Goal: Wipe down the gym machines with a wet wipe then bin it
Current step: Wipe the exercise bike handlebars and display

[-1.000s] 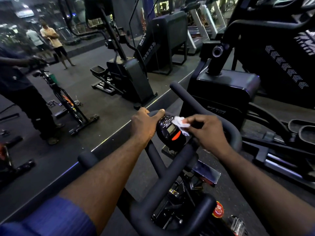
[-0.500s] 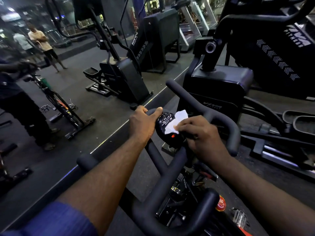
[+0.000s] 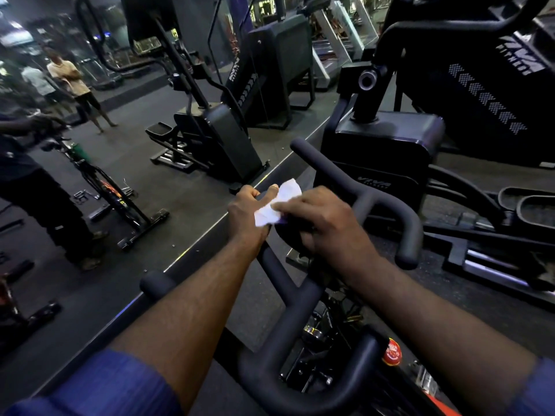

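I stand at a black spin bike with padded handlebars (image 3: pixel 365 196). My left hand (image 3: pixel 244 213) grips the left side of the bike's small round console, thumb on top. My right hand (image 3: pixel 322 219) presses a crumpled white wet wipe (image 3: pixel 277 202) onto the console's face with curled fingers. The console is almost wholly hidden under the wipe and both hands. No bin is in sight.
A wall mirror (image 3: pixel 126 163) on the left reflects a person at a spin bike, two people standing farther back, and a stepper. A black elliptical machine (image 3: pixel 381 151) stands just beyond the handlebars, its pedals (image 3: pixel 531 205) to the right. Treadmills line the back.
My right hand has slid the wipe leftward across the console, from its right edge to over its face and against my left thumb. My left hand has kept its grip.
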Demonstrator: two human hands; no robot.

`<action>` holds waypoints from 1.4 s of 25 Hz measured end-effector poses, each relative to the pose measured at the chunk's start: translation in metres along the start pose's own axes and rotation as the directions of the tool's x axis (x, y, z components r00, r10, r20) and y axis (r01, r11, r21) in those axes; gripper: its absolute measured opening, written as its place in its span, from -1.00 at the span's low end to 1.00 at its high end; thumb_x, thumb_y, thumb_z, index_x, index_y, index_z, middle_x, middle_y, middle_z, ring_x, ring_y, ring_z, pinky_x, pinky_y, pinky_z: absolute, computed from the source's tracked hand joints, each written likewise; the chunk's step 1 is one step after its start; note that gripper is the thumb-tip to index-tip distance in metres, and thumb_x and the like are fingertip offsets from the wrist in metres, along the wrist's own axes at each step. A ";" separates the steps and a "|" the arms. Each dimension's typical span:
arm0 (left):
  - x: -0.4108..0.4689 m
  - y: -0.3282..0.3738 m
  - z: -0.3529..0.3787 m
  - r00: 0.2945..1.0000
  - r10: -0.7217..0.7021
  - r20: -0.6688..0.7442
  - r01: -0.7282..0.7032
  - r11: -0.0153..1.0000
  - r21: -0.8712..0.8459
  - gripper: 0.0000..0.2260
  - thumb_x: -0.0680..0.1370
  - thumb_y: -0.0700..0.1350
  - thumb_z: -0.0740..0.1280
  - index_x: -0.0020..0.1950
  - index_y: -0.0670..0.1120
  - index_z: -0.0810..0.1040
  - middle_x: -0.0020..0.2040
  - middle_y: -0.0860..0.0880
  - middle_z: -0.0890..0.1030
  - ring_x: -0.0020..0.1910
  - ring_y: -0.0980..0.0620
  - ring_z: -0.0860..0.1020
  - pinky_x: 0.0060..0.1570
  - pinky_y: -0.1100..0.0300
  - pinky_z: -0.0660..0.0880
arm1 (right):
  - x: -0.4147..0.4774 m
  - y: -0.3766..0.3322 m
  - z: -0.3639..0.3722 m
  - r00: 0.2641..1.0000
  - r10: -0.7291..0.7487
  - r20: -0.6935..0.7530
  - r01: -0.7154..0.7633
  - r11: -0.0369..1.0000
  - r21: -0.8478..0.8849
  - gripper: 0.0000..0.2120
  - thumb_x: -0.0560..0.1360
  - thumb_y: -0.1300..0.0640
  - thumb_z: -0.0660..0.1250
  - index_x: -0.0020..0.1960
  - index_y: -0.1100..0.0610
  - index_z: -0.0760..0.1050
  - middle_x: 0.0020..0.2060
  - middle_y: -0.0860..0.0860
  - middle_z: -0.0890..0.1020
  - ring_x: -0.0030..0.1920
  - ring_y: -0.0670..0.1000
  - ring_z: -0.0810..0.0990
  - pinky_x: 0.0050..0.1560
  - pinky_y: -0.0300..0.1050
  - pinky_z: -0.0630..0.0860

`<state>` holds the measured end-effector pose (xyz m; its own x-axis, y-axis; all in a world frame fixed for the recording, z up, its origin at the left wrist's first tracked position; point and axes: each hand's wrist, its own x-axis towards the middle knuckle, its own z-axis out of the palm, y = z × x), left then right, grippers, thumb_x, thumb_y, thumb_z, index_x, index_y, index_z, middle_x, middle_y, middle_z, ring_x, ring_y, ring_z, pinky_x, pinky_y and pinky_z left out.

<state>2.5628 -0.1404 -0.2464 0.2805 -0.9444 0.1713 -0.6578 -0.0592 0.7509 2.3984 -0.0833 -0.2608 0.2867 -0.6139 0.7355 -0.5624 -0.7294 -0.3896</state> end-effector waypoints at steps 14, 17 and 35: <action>-0.006 0.009 -0.001 0.996 -0.077 -0.040 0.076 0.996 -0.038 -0.60 0.58 0.29 0.28 -0.10 -0.05 0.55 -0.09 -0.11 0.67 -0.06 -0.12 0.64 -0.03 0.01 0.58 | -0.085 0.033 -0.005 0.987 0.160 -0.003 -0.160 0.986 0.044 -0.68 0.43 0.38 0.49 0.14 0.13 0.73 0.07 0.02 0.69 0.08 0.03 0.67 0.14 -0.08 0.58; -0.007 0.008 0.000 0.996 -0.075 -0.038 0.074 0.997 -0.035 -0.56 0.54 0.35 0.26 -0.14 -0.03 0.53 -0.11 -0.11 0.67 -0.09 -0.15 0.65 -0.03 -0.05 0.62 | -0.075 0.035 -0.009 0.981 0.189 -0.052 -0.182 0.977 0.110 -0.77 0.45 0.35 0.49 0.06 0.14 0.74 0.04 0.01 0.69 0.07 -0.02 0.66 0.14 -0.08 0.59; -0.005 0.008 -0.001 0.998 -0.065 -0.020 0.065 0.998 0.009 -0.47 0.60 0.43 0.15 -0.12 -0.03 0.53 -0.10 -0.07 0.63 -0.07 -0.11 0.59 -0.02 -0.01 0.53 | -0.006 0.016 -0.011 0.921 0.384 -0.065 -0.344 0.880 0.327 -0.57 0.47 0.39 0.49 0.18 0.03 0.45 -0.11 -0.09 0.73 -0.05 -0.19 0.71 0.03 -0.22 0.62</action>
<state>2.5567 -0.1359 -0.2406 0.3368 -0.9318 0.1353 -0.6441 -0.1232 0.7549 2.3793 -0.0877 -0.2657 -0.0026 -0.8258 0.5640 -0.3396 -0.5298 -0.7772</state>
